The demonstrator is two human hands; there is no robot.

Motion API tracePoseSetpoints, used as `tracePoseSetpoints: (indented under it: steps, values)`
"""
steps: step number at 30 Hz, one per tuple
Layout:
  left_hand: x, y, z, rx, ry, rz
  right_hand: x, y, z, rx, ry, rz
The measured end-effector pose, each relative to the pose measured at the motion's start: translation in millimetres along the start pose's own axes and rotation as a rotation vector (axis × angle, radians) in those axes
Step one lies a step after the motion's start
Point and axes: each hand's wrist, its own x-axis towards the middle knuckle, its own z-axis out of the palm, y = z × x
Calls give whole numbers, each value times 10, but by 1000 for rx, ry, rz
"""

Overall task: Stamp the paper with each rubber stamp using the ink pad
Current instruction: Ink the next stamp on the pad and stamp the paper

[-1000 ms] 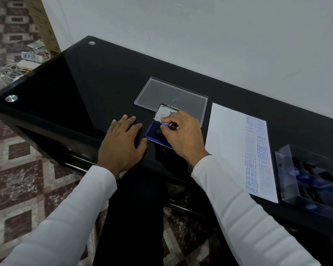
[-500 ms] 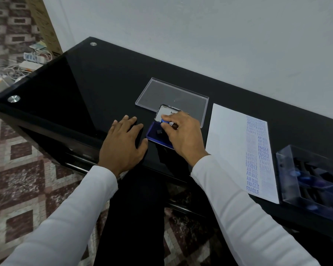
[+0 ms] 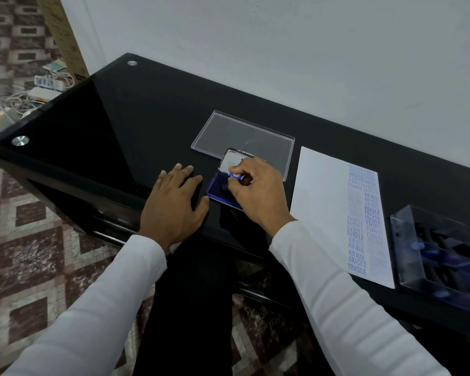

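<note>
The right hand pinches a small rubber stamp by its blue handle, with the fingers curled around it, and holds it down over the blue ink pad; I cannot tell if the stamp face touches the ink or is just above it, because the fingers hide this part. The left hand lies flat on the black table, fingers straight and spread, holding nothing; its thumb is just beside the near left corner of the ink pad, as if to keep it from sliding. The lid of the ink pad stands open behind the pad, and behind it lies a clear plastic lid, flat on the table. To the right of the hands is the paper, and on its right part there are already columns of blue prints: SAMPLE, AIR MAIL and FRAGILE can be read, some upside down, others too pale to read. At the far right stands a clear stamp box with several dark and blue stamps inside, not sharp. In my judgement the task is well advanced, since many prints exist, but the stamp in hand is being inked now and its print is still to be made; how many stamps remain unused I cannot say.
</note>
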Motion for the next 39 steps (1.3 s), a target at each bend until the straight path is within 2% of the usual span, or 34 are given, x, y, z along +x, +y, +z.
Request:
tracePoseSetpoints:
  steps: [10, 23, 33, 39]
  values:
    - [-13, -9, 8, -8, 25, 13, 30, 18, -2, -50, -12, -20]
    - [-5, -20, 32, 3, 15, 10, -3, -6, -62, 31, -48, 35]
    - [-20, -12, 19, -18, 31, 10, 39, 11, -33, -57, -70, 29]
    - [-9, -29, 38, -5, 12, 10, 5, -21, -92, 2, -80, 54]
